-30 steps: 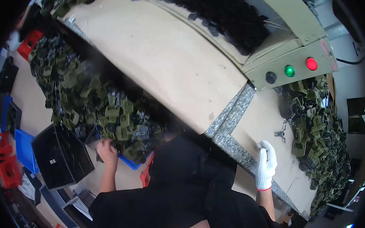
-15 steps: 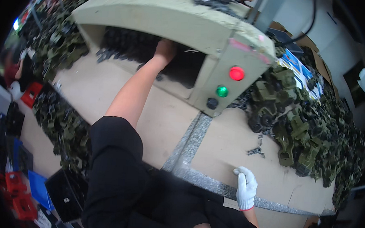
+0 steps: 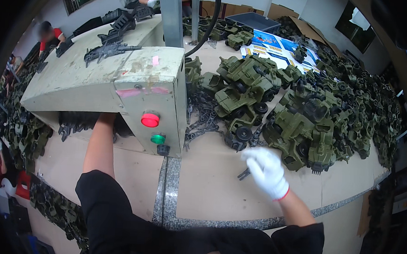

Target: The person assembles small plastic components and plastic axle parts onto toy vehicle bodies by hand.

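My left forearm [image 3: 100,146] reaches into the low opening of a pale metal machine [image 3: 135,95]; the hand itself is hidden inside. Dark grey plastic pieces [image 3: 70,130] lie in the opening beside that arm. My right hand [image 3: 266,170], in a white glove and slightly blurred, hovers above the tabletop with thumb and fingers apart. Nothing shows in its grasp. Partly covered by it, a small dark grey plastic piece [image 3: 244,174] lies on the table. Just beyond, olive-green toy military vehicles [image 3: 289,127] are heaped up.
The machine's end panel carries a red button [image 3: 150,119], a green button [image 3: 158,138] and a black knob [image 3: 163,150]. Grey toy guns [image 3: 110,52] lie on top. Thin grey parts [image 3: 204,120] are scattered near the vehicles. A printed sheet [image 3: 282,50] lies behind. People work farther back.
My view has swung rightward and up. My right hand has moved forward from the table's front edge to over the small grey piece. My left hand has gone out of sight inside the machine.
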Action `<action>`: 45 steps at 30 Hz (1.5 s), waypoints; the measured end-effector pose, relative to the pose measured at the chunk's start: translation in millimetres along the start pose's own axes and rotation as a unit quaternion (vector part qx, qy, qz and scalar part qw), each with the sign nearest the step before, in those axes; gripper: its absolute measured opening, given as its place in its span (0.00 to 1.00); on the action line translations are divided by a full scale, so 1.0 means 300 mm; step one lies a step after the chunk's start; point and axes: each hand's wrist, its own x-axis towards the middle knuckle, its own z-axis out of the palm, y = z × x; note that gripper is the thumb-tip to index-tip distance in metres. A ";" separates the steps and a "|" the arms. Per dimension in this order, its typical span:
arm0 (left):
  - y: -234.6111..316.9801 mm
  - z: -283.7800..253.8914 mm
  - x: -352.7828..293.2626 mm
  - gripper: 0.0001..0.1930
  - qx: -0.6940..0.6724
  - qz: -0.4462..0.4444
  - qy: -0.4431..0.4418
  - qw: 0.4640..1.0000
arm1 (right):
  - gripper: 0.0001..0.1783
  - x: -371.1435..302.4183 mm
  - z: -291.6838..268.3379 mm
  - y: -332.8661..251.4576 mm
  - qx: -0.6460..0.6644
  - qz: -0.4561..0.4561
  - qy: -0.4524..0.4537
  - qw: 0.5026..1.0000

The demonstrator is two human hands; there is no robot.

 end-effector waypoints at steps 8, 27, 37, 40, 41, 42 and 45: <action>0.073 -0.026 0.031 0.16 0.044 -0.052 -0.090 0.994 | 0.44 0.549 -0.156 0.011 -0.256 0.135 0.079 0.954; 0.028 -0.023 -0.216 0.19 0.244 -0.140 -0.125 0.951 | 0.20 0.501 -0.093 0.171 -0.019 -0.034 0.282 0.959; 0.210 -0.240 -0.189 0.11 -0.004 -0.355 0.151 0.923 | 0.19 -0.125 0.085 -0.123 0.520 0.208 0.241 0.793; 0.357 -0.271 -0.171 0.10 -0.400 -0.506 0.259 0.719 | 0.20 -0.320 0.188 -0.183 0.474 0.292 0.228 0.799; 0.404 -0.280 -0.175 0.09 -0.487 -0.504 0.239 0.672 | 0.20 -0.362 0.217 -0.187 0.449 0.309 0.233 0.806; 0.456 -0.301 -0.191 0.07 -0.519 -0.526 0.250 0.625 | 0.21 -0.383 0.243 -0.182 0.392 0.289 0.214 0.847; 0.581 -0.346 -0.265 0.05 -0.570 -0.553 0.262 0.549 | 0.23 -0.387 0.202 -0.186 0.194 0.264 0.076 0.942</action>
